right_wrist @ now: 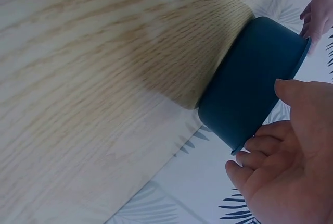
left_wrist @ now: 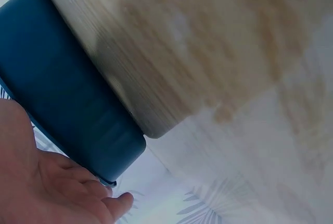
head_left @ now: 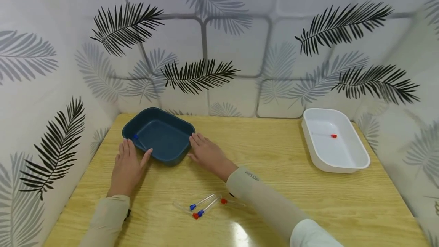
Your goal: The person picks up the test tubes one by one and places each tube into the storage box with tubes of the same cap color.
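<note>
A dark blue rectangular bin [head_left: 161,140] sits at the back left of the table, turned at an angle. My left hand [head_left: 126,169] touches its near-left rim, fingers extended and thumb spread along the front side. On the opposite side, my right hand [head_left: 210,156] rests against the right corner with its fingers at the rim. The right wrist view shows the right thumb [right_wrist: 291,91] against the bin's outer wall [right_wrist: 247,78]. Inside the bin, by the left wall, lies a tube with a blue cap [head_left: 135,136].
Several clear tubes with blue caps [head_left: 201,213] and red caps [head_left: 224,201] lie near the front middle, beside my right forearm. A white bin [head_left: 337,163] at the back right contains a red-capped tube [head_left: 334,136]. Leaf-patterned cloth [head_left: 233,98] surrounds the wooden table.
</note>
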{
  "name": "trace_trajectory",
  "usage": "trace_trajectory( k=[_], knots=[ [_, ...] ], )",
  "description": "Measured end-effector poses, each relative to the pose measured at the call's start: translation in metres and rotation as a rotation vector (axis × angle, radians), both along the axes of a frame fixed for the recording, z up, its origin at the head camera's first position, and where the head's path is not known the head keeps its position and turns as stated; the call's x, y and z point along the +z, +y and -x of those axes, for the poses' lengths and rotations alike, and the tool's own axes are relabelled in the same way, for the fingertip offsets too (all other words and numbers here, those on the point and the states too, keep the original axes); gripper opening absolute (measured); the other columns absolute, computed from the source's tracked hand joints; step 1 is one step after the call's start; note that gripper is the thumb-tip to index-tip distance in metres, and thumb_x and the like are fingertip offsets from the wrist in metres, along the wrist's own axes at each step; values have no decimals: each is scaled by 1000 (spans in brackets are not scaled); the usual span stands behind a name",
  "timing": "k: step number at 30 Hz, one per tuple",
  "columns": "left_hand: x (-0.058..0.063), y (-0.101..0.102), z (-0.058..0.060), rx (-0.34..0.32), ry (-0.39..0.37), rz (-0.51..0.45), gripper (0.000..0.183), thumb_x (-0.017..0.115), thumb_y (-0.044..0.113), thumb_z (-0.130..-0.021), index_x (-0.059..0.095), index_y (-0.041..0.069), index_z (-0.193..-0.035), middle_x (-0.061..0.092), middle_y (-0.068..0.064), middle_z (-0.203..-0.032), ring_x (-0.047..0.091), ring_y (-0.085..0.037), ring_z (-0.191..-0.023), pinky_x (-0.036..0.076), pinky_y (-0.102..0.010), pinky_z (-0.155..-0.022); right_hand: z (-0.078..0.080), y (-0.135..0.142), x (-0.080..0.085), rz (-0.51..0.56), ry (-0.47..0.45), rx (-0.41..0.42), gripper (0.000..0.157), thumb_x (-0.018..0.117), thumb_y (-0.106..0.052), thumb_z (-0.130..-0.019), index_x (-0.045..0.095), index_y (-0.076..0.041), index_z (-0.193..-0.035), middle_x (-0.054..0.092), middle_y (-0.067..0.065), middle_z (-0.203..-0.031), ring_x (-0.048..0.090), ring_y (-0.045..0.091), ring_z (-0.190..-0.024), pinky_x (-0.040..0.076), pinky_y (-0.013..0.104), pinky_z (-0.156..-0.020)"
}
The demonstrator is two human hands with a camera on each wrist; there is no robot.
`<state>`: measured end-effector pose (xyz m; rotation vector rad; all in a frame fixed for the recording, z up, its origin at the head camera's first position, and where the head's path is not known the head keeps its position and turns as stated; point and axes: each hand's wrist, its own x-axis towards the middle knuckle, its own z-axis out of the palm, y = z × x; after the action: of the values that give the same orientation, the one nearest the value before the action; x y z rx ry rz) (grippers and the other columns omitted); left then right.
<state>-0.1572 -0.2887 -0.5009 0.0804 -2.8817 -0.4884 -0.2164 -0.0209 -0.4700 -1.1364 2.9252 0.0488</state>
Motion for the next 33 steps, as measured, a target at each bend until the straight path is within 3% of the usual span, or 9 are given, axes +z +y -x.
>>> trace_trajectory(
  k=[15,27,33],
  knots=[
    [-2,10,2,-99,-100,-21,103,36,70,-86,1,-7,-145,0,-27,-151,-1,-40,-138,15,-62,-103,-5,8,-4,52,63,11,57,41,-40,-99,36,-5,-143,32,10,-147,25,23,-137,23,33,-109],
    [1,22,3,-178,-112,-15,109,43,73,-81,0,-3,-147,1,-22,-152,6,-37,-139,17,-60,-104,-15,19,-4,148,112,60,46,44,-37,-98,50,-8,-135,48,7,-136,39,19,-129,28,31,-107],
    [1,26,4,-206,-118,-31,110,46,73,-79,2,-2,-147,3,-22,-152,10,-38,-138,20,-57,-105,-22,23,3,137,128,70,41,48,-35,-97,58,-9,-127,57,4,-127,50,18,-120,35,34,-103]
  ],
)
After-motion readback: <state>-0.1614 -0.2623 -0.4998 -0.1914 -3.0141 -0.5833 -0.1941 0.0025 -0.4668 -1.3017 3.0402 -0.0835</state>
